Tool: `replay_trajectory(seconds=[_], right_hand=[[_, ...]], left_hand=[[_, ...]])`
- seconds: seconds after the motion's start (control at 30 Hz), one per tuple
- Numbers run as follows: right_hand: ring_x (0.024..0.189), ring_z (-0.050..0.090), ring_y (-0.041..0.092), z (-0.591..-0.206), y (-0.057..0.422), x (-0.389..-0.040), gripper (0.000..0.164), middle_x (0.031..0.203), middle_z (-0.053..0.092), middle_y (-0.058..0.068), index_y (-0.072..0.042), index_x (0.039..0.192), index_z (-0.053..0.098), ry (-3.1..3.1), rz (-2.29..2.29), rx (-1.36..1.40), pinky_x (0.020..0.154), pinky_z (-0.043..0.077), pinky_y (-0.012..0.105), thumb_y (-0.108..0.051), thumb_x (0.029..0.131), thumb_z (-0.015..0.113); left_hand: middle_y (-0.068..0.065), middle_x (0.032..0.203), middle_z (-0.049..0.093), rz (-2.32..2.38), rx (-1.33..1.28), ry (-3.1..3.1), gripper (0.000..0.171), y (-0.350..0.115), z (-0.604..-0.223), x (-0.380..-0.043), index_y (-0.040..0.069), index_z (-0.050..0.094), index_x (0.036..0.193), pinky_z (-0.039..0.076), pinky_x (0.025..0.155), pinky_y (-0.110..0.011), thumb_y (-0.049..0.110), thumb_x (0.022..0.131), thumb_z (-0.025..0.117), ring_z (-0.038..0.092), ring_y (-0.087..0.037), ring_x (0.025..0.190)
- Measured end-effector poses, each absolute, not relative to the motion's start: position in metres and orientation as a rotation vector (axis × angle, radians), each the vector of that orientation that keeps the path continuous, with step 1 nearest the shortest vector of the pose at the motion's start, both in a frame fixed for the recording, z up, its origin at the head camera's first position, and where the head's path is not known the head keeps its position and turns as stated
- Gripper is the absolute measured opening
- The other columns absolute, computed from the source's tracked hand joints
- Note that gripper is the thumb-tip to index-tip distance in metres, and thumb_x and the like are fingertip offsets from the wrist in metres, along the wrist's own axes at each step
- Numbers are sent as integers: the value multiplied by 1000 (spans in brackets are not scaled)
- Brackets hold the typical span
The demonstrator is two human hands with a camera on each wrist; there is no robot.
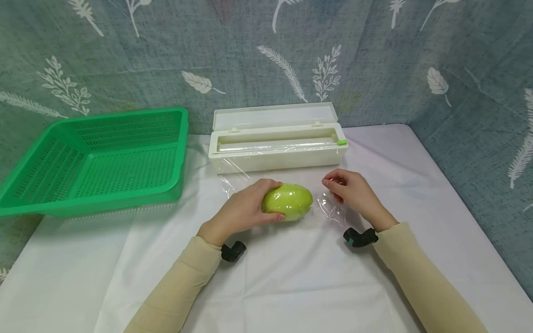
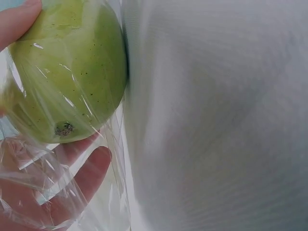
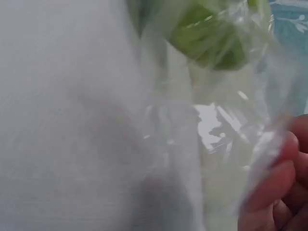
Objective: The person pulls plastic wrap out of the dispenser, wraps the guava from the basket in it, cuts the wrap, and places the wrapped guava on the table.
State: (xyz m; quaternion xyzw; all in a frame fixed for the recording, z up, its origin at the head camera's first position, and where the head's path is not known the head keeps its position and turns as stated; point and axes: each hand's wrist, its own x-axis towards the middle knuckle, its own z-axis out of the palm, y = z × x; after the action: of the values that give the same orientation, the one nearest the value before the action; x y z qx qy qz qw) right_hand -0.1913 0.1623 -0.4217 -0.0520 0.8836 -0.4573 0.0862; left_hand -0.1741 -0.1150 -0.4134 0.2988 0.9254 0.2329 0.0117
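Observation:
A smooth, oval green fruit (image 1: 290,201) lies on the white cloth, covered by clear plastic wrap (image 2: 72,98) that shows creases and glints. My left hand (image 1: 243,208) grips its left end, thumb on the near side and fingers on the far side. In the left wrist view, a brown scar marks one end of the fruit and loose wrap overlaps the hand. To the right of the fruit, my right hand (image 1: 351,192) pinches the edge of the wrap between thumb and fingers. A stretch of film (image 3: 226,130) spans from those fingertips to the fruit (image 3: 211,41).
Behind the fruit stands a white cling film dispenser (image 1: 276,159), lid raised, with a roll inside and film trailing over its front left. A green plastic basket (image 1: 179,152) sits at the left. A patterned grey-blue curtain (image 1: 241,55) backs the table (image 1: 291,286).

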Motion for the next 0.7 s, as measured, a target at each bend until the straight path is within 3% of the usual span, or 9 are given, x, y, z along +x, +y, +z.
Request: replay_trajectory(seconds=[0.13,0.23,0.4,0.47,0.7], right_hand=[[68,54,17,-413,155,-183,28,78,57,1,-20,101,61,2663,-1427,-326,60,45,33,-41,83,60],[76,53,12,-410,144,-176,27,88,56,-5,-21,105,63,2804,-1329,-679,64,45,30,-33,81,65],[83,47,14,-410,127,-165,38,97,50,1,-18,111,63,3106,-874,-1273,63,43,25,-25,76,72],[85,46,15,-409,121,-161,40,98,50,2,-18,112,63,3177,-728,-1348,64,43,25,-28,75,72],[92,49,19,-409,111,-152,53,102,51,3,-16,117,59,3239,-604,-1235,64,45,28,-37,71,73]], left_hand=[[15,122,45,745,923,2876,73,-115,-414,-174,24,42,126,43,80,-29,61,67,64,47,-3,102],[16,121,45,765,909,2872,73,-115,-414,-175,24,42,126,43,78,-28,61,67,64,47,-2,98],[17,116,46,794,901,2868,71,-115,-415,-175,25,42,125,42,73,-26,60,68,65,47,-2,90],[17,116,47,799,907,2872,70,-115,-415,-175,25,42,125,42,72,-26,59,68,65,47,-2,89],[14,118,48,806,928,2862,72,-116,-415,-175,23,41,126,43,72,-26,59,69,64,48,-3,89]])
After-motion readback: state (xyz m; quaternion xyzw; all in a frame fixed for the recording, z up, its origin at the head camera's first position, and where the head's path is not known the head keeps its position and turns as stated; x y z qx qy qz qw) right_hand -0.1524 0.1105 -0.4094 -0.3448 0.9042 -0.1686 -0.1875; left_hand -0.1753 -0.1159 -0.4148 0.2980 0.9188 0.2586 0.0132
